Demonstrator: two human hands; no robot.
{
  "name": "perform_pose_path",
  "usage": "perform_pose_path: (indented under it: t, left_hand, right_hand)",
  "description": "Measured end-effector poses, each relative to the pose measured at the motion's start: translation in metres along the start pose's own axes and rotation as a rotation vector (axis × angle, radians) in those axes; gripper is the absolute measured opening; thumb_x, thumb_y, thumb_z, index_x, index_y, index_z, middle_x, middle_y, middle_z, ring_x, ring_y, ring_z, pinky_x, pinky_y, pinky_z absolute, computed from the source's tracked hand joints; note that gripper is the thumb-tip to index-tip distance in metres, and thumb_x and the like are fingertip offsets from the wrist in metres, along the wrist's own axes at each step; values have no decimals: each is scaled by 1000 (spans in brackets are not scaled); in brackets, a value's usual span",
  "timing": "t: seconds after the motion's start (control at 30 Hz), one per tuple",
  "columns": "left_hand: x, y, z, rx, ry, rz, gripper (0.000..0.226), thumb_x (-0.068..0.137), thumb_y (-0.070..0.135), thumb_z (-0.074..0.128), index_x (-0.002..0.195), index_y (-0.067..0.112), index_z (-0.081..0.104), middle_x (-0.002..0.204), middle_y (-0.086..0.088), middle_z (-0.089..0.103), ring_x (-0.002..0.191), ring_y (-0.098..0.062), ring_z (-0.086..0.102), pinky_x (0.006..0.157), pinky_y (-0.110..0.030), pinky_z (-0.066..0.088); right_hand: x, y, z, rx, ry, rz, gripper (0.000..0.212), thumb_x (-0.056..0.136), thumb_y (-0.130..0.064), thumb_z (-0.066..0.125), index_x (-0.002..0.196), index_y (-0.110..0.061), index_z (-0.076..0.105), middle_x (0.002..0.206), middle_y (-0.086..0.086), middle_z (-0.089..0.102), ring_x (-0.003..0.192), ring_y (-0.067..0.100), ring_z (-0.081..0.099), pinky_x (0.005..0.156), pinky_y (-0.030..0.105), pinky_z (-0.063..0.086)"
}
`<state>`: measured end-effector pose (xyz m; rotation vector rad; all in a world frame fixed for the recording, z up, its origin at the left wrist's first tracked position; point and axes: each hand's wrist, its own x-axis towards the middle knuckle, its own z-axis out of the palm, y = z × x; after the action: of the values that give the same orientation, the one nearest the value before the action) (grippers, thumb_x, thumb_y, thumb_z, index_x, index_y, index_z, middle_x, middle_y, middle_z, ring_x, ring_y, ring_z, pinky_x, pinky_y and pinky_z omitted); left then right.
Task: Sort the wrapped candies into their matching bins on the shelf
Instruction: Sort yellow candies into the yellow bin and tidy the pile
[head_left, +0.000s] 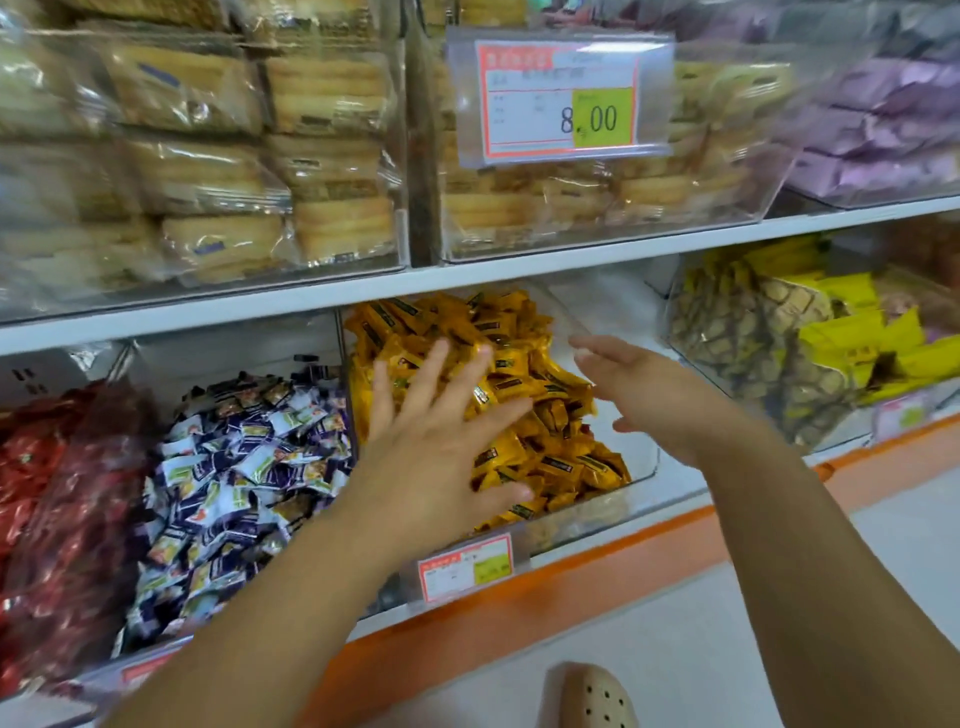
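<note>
L hand (441, 431), nearest cam, fingers spread flat & holding nothing, rests on the orange candies (550, 410) heaped in the middle bin (597, 512). R hand (641, 395), loose & empty too, is just right of the pile. The pile lies btwn both hands.

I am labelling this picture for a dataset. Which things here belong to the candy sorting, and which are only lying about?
Job: left hand, right hand, orange candies, blue candies, red candies.
Lying about: biscuits, price tag, purple packs, shoe.
</note>
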<state>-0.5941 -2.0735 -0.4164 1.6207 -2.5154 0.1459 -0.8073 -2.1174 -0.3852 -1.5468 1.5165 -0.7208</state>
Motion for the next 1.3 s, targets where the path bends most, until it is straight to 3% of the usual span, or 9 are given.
perform_pose_path:
  t: [0.13, 0.23, 0.33, 0.6, 0.83, 1.03, 1.13, 1.23, 1.3]
  left_hand:
    - [39, 12, 3, 185, -181, 147, 64, 81, 79, 31, 139, 53, 31, 159, 10, -14, 143, -28, -25, 101, -75, -11]
    - [48, -5, 3, 294, -270, 158, 63, 81, 81, 25, 136, 52, 37, 160, 12, 3, 144, -30, -18, 100, -76, -7]
    - [38, -32, -1, 309, -251, 152, 64, 77, 85, 19, 133, 57, 37, 157, 19, 8, 144, -28, -10, 102, -72, 6]
    - [26, -40, -5, 124, -180, 80, 56, 74, 84, 27, 120, 61, 49, 154, 27, 13, 144, -19, -6, 105, -67, 11]
    - [24, -40, -3, 42, -133, 63, 45, 77, 75, 50, 117, 57, 54, 153, 24, 18, 146, -18, -2, 106, -67, 10]
    - [24, -40, 4, 35, 74, 43, 78, 54, 77, 66, 119, 43, 41, 141, 6, 30, 131, -21, 26, 99, -60, 29]
    - [26, -37, 7, 60, 172, 9, 98, 45, 82, 63, 126, 33, 36, 125, 1, 34, 115, -24, 36, 88, -53, 39]
    - [26, -38, 6, 123, 138, 57, 102, 57, 85, 52, 144, 39, 21, 144, 0, 26, 126, -27, 31, 90, -57, 38]
    - [26, -37, 5, 163, 119, 177, 85, 73, 80, 41, 146, 46, 16, 156, 3, 17, 135, -29, 25, 90, -62, 37]
  right_hand:
    - [16, 4, 16, -102, -18, 115, 50, 102, -43, 29, 150, -34, 17, 144, 5, 43, 123, 27, 48, 96, 43, 41]
    - [30, 13, 20, -288, -93, 137, 57, 101, -33, 36, 152, -28, 10, 113, 9, 59, 88, 23, 59, 78, 35, 48]
    - [41, 27, 31, -410, -138, 40, 59, 93, -31, 48, 146, -31, 22, 131, 9, 49, 120, 31, 48, 97, 38, 42]
    - [45, 28, 49, -352, -41, -12, 83, 79, -46, 67, 147, -37, 21, 155, 0, 8, 141, 30, 20, 111, 43, 30]
    - [60, 21, 56, -253, -6, 4, 56, 69, -32, 78, 117, -29, 51, 110, 1, 60, 114, 23, 49, 89, 37, 47]
    - [64, -13, 54, -120, -20, -151, 32, 77, -9, 71, 108, -12, 62, 93, 3, 66, 89, 16, 62, 77, 31, 51]
    - [61, -32, 39, -141, -270, -32, 49, 83, -23, 72, 129, -21, 54, 125, -3, 59, 109, 12, 57, 90, 36, 52]
    - [55, -51, 4, -300, -469, 60, 65, 91, -20, 64, 148, -22, 33, 150, -5, 34, 130, 15, 43, 97, 38, 50]
    - [53, -59, -16, -550, -419, 28, 45, 91, -10, 60, 134, -22, 51, 138, -4, 50, 116, 14, 57, 91, 29, 53]
